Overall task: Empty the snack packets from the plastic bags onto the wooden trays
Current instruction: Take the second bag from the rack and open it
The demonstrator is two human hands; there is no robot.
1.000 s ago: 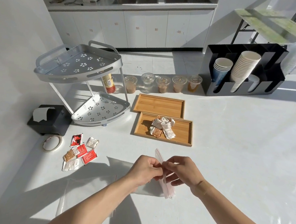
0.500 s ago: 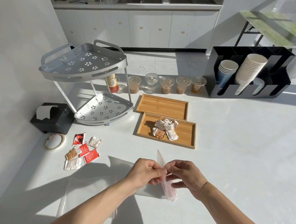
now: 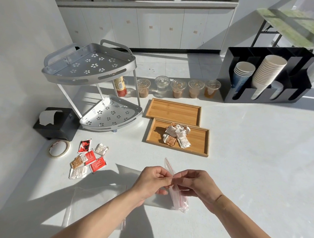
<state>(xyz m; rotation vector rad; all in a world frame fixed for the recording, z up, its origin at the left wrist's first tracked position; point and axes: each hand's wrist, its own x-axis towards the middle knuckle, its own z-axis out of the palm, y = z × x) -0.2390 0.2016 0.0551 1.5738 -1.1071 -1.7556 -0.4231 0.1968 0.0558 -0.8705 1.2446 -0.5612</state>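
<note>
My left hand (image 3: 152, 181) and my right hand (image 3: 196, 186) both pinch the red zip edge of a clear plastic bag (image 3: 177, 194) held just above the table, near its front. It looks empty, though I cannot be sure. A second clear bag (image 3: 94, 205) lies flat to the left. The near wooden tray (image 3: 197, 140) holds a small heap of white and brown snack packets (image 3: 177, 136). The far wooden tray (image 3: 173, 111) has nothing in it. Several red, white and brown packets (image 3: 88, 159) lie loose on the table at the left.
A two-tier metal corner rack (image 3: 99, 85) stands at the back left, with a black tissue box (image 3: 56, 124) and a tape roll (image 3: 59, 148) in front. Lidded drink cups (image 3: 178, 88) line the far edge. A black cup holder (image 3: 267, 76) stands at the back right.
Both hands stay pinched on the bag's zip edge at nearly the same spot. Nothing else on the table has moved; only the camera shifted slightly.
</note>
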